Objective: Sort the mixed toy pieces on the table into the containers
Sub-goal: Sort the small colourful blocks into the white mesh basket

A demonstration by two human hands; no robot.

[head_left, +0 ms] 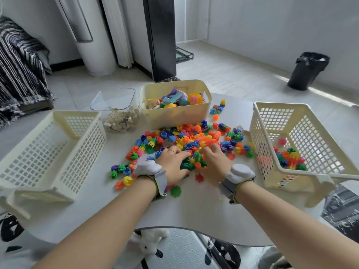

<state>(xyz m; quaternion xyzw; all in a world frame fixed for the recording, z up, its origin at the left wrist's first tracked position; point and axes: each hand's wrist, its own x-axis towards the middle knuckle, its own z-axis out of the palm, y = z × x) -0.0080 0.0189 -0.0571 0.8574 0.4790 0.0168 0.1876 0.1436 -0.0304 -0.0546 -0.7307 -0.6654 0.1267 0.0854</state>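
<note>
Both hands are down in the big pile of toy pieces [194, 136] in the middle of the white counter [204, 206]. The left hand [172, 164] and the right hand [214, 162] sit side by side, fingers bent into the pile. The fingertips are hidden by the pieces, so I cannot tell if either grip has a piece or nothing.

This looks like the picking step. Some bright pieces [291, 160] already lie in the right basket [314, 133], but most are still on the counter, so the job seems far from done. Next, the hands need to close on a bunch of like pieces, lift it, and carry it to a basket without dropping any.

The left basket [77, 152] stands at the other side. Behind the pile are a cream tub [174, 117] of mixed toys and a clear box [121, 121] of wooden bits. The floor [223, 65] is pale tile, with a black bin [308, 70] and a striped blanket [19, 74].
</note>
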